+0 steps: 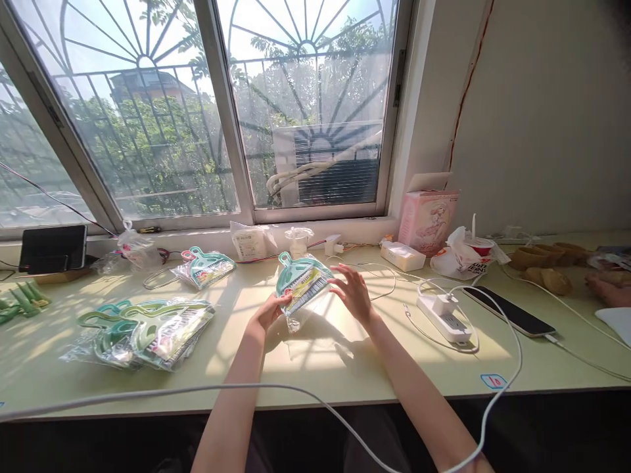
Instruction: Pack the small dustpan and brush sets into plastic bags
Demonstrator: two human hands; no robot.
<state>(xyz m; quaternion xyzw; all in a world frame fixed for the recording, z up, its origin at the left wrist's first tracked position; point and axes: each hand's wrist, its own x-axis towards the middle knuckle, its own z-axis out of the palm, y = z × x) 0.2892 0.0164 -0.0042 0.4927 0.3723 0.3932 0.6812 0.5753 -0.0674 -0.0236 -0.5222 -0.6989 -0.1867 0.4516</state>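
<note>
In the head view, my left hand [270, 311] grips the lower left corner of a small teal dustpan and brush set [302, 284] in clear plastic wrap, tilted above the table. My right hand [353, 292] is beside the set's right edge with its fingers spread; whether a fingertip touches the wrap I cannot tell. On the left lies a pile of wrapped green and teal dustpan sets [162, 328]. Behind it, a smaller stack of similar sets [210, 268] has a teal one on top and a pinkish handle showing.
A white cable [276, 386] crosses in front of my forearms. To the right are a power strip [444, 318], a phone [507, 312], a pink box [428, 220] and a white bag [456, 259]. A dark tablet [53, 248] stands far left. Another person's hand [611, 290] is at the right edge.
</note>
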